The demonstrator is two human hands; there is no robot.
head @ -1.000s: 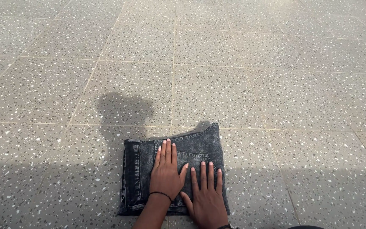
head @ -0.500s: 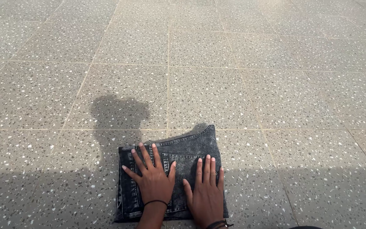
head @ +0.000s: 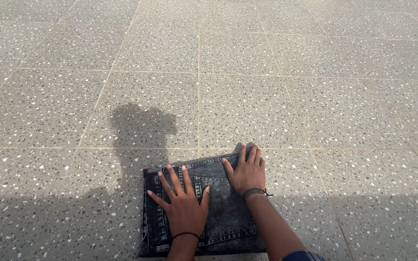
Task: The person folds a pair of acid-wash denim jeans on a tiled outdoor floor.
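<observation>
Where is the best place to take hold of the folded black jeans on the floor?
Probably the thick folded left edge of the jeans, approached from the left: layers stack there, and it lies clear beside the left hand, while the right hand covers the far right corner.

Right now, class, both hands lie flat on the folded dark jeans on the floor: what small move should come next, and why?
Probably slide the right hand outward along the far right edge of the folded jeans to press it flat. That hand sits at the top right corner, while the left hand pins the middle, fingers spread.
</observation>
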